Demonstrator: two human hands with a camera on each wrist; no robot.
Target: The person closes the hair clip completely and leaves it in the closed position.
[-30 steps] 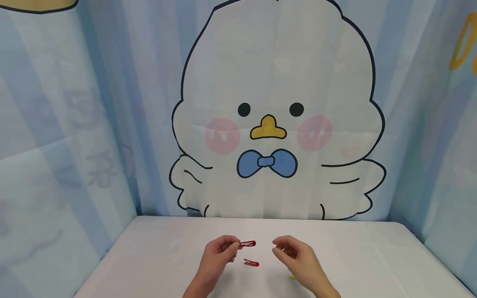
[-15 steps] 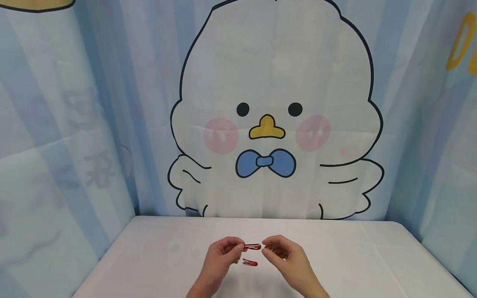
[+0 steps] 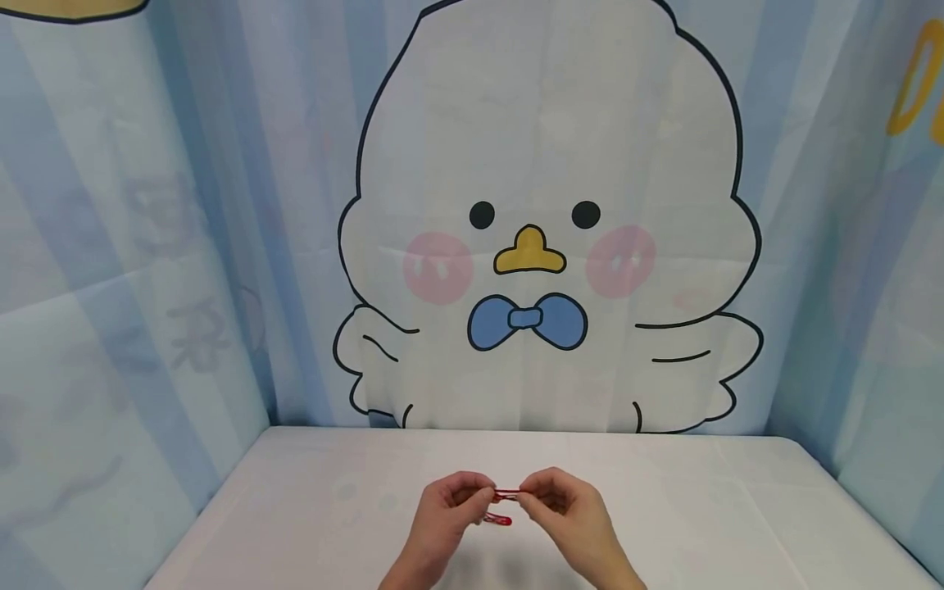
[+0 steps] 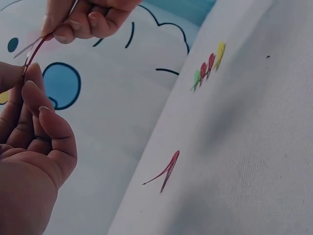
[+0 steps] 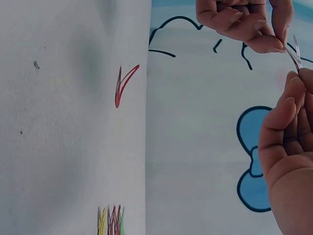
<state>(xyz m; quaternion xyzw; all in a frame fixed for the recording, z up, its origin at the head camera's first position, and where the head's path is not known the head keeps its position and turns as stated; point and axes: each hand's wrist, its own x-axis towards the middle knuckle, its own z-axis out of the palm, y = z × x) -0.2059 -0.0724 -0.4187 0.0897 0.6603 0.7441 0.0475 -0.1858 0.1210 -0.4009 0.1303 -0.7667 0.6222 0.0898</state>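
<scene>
A slim red snap hair clip [image 3: 507,492], its arms sprung apart, is held above the white worktop [image 3: 310,508] — one end pinched by the left hand [image 3: 446,516], the other by the right hand [image 3: 564,512], fingertips narrowed on it. Another red clip [image 3: 499,519] lies below. A yellow "D" [image 3: 897,115] marks the curtain [image 3: 848,229].
</scene>
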